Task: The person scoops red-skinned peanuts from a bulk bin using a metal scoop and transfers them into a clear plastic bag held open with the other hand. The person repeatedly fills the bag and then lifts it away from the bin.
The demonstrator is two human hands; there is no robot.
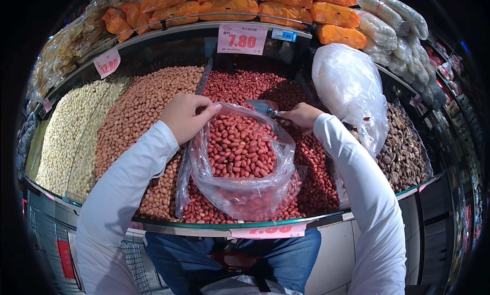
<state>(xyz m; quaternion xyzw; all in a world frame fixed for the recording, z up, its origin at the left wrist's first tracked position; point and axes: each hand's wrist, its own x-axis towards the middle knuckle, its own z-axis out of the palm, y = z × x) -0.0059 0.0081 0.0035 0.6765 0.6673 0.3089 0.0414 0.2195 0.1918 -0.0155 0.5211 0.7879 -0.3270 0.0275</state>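
A clear plastic bag (237, 191) with red-skinned peanuts (241, 145) inside rests on the loose red peanuts (317, 180) of the middle bin, its mouth spread wide. My left hand (191, 115) pinches the bag's rim at the upper left between thumb and fingers. In my right hand (300, 116) is the handle of a metal scoop (262, 106). The scoop's head lies just beyond the bag's far rim, over the peanuts in the bin. Part of the scoop's handle is hidden by my fingers.
Left of the divider (204, 77) lie light-brown peanuts (153, 92) and pale beans (72, 130). Dried mushrooms (402, 153) fill a bin at right, beside a bulging plastic bag (348, 77). A glass edge (214, 225) runs along the front. Orange packages (229, 8) are stacked behind.
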